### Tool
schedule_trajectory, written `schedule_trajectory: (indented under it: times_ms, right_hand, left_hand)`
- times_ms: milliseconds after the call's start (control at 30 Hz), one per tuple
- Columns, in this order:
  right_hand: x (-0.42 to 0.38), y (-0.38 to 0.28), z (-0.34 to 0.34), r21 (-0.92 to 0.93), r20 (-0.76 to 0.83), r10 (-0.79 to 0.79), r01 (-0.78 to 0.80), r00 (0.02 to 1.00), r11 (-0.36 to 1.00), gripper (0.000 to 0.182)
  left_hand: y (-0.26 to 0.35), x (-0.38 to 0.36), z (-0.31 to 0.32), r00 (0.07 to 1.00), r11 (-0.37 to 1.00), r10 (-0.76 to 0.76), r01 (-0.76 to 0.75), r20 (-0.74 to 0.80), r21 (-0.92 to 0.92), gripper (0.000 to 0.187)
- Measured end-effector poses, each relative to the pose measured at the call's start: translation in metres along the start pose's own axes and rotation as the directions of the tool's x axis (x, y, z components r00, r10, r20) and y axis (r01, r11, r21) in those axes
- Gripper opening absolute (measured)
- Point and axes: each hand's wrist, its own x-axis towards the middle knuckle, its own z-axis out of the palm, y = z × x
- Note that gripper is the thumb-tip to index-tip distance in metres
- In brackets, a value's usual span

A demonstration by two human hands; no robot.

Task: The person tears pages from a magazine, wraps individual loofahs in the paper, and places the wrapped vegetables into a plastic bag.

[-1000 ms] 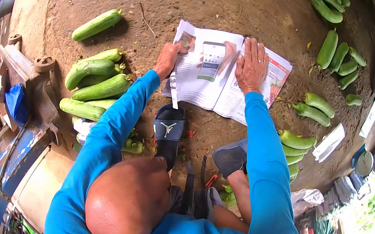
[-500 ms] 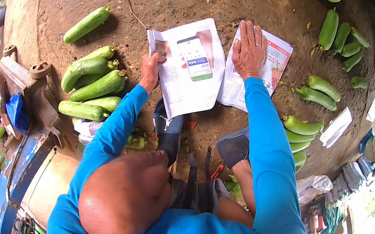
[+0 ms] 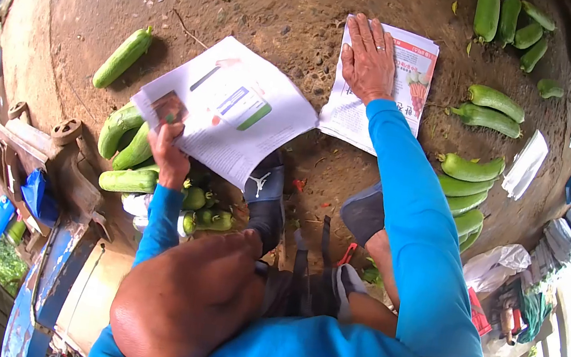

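Observation:
My left hand [image 3: 170, 152] pinches the left corner of a newspaper page [image 3: 245, 128], thumb on top. The page is lifted and tilted, with a printed phone picture on it. My right hand [image 3: 371, 60] lies flat on the other part of the newspaper [image 3: 416, 87], which rests on the ground, and a ring shows on one finger. The two parts meet near the middle. Behind my left hand are several green zucchini [image 3: 129, 148], partly hidden by the hand and page. One more zucchini [image 3: 123, 57] lies alone farther out.
On the right, several zucchini [image 3: 488, 118] lie in small groups, with more zucchini [image 3: 487, 15] at the far right. Folded white paper [image 3: 526, 164] is beside them. Rusty metal machinery [image 3: 46, 150] stands at left. A plastic bag [image 3: 497, 268] sits at lower right.
My left hand has moved left and down, pulling the page so that it tilts and slides away from the right part. My right hand stays pressed on the newspaper.

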Motion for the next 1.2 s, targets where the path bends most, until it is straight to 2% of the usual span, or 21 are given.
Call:
schedule_trajectory:
  times_ms: [133,200,233,267,400,433,500,533,600,667,733,767,800,833,867,900,933,1000,1100,1133,1200]
  right_hand:
    - [-0.002,0.004,-0.001,0.014,-0.022,0.006,-0.006,1.0,1.0,0.054]
    - [0.0,0.003,-0.007,0.001,0.023,-0.025,0.025,0.999,1.0,0.055]
    - [-0.001,0.003,-0.006,0.003,0.039,-0.032,0.032,0.999,0.999,0.056]
    - [-0.001,0.004,-0.008,-0.073,0.094,-0.036,0.043,0.995,0.996,0.057]
    - [-0.004,0.012,-0.01,0.012,0.012,-0.042,0.042,0.999,0.999,0.054]
    - [-0.005,0.01,-0.023,0.268,-0.003,0.081,-0.077,0.997,0.96,0.052]
    - [-0.009,0.011,-0.047,0.631,0.016,0.293,-0.237,0.956,0.739,0.055]
    - [-0.015,0.016,-0.065,0.624,0.001,0.298,-0.233,0.955,0.746,0.055]
    - [-0.032,0.028,-0.111,0.898,0.415,0.369,-0.441,0.831,-0.018,0.068]
    - [-0.054,0.039,-0.141,0.897,0.431,0.391,-0.431,0.813,-0.093,0.085]
    - [-0.078,0.054,-0.154,0.75,0.588,0.25,-0.403,0.769,-0.525,0.094]
    - [-0.086,0.057,-0.156,0.726,0.628,0.271,-0.424,0.73,-0.541,0.096]
    - [-0.099,0.065,-0.153,0.688,0.674,0.252,-0.465,0.695,-0.557,0.093]
    - [-0.103,0.061,-0.153,0.733,0.65,0.346,-0.439,0.677,-0.519,0.09]
    - [-0.105,0.058,-0.151,0.773,0.621,0.434,-0.415,0.653,-0.48,0.088]
    - [-0.117,0.071,-0.125,0.748,0.663,0.448,-0.528,0.599,-0.402,0.072]
    - [-0.137,0.086,-0.089,0.704,0.699,0.468,-0.634,0.54,-0.32,0.056]
    - [-0.156,0.096,-0.072,0.615,0.682,0.456,-0.786,0.573,0.067,0.049]
    - [-0.159,0.083,-0.091,0.647,0.699,0.533,-0.739,0.477,-0.188,0.041]
    - [-0.159,0.082,-0.087,0.644,0.703,0.532,-0.74,0.472,-0.194,0.041]
    - [-0.155,0.081,-0.08,0.614,0.627,0.61,-0.789,0.484,-0.005,0.041]
  left_hand:
    - [-0.001,0.021,-0.006,0.999,0.992,0.044,-0.043,-0.006,0.12,0.018]
    - [-0.027,0.047,-0.015,0.998,0.983,-0.043,0.034,0.047,0.18,0.017]
    - [-0.063,0.069,-0.054,0.952,0.964,-0.267,0.261,0.152,0.058,0.026]
    - [-0.148,0.088,-0.112,0.895,0.951,-0.308,0.283,0.322,0.122,0.056]
    - [-0.051,0.077,-0.037,0.862,0.976,-0.113,0.19,0.494,-0.108,0.053]
    - [-0.023,0.064,-0.023,0.833,0.974,-0.007,0.131,0.553,-0.185,0.053]
    - [0.016,0.051,0.004,0.744,0.928,0.162,0.107,0.648,-0.356,0.052]
    - [0.024,0.052,0.019,0.695,0.895,0.195,0.162,0.692,-0.415,0.052]
    - [0.023,0.07,0.057,0.565,0.774,0.153,0.441,0.811,-0.454,0.051]
    - [0.013,0.087,0.111,0.447,0.57,0.068,0.717,0.892,-0.402,0.052]
    - [0.003,0.088,0.167,0.399,0.416,0.025,0.83,0.916,-0.373,0.052]
    - [-0.024,0.082,0.197,0.52,0.522,-0.137,0.761,0.843,-0.385,0.044]
    - [-0.037,0.069,0.22,0.488,0.484,-0.149,0.794,0.86,-0.368,0.04]
    - [-0.071,0.052,0.234,0.525,0.629,0.19,0.583,0.829,-0.514,0.038]
    - [-0.063,0.042,0.252,0.319,0.501,-0.216,0.848,0.923,-0.176,0.034]
    - [-0.089,0.021,0.253,0.461,0.757,0.064,0.556,0.885,-0.343,0.035]
    - [-0.16,0.018,0.283,0.386,0.844,-0.094,0.519,0.918,-0.132,0.042]
    - [-0.169,-0.004,0.282,0.498,0.89,0.15,0.309,0.854,-0.336,0.046]
    - [-0.124,-0.007,0.276,0.494,0.806,0.042,0.497,0.868,-0.322,0.046]
    - [-0.12,-0.005,0.277,0.49,0.807,0.038,0.499,0.871,-0.316,0.046]
    - [-0.114,0.004,0.284,0.408,0.744,-0.192,0.654,0.893,-0.14,0.045]
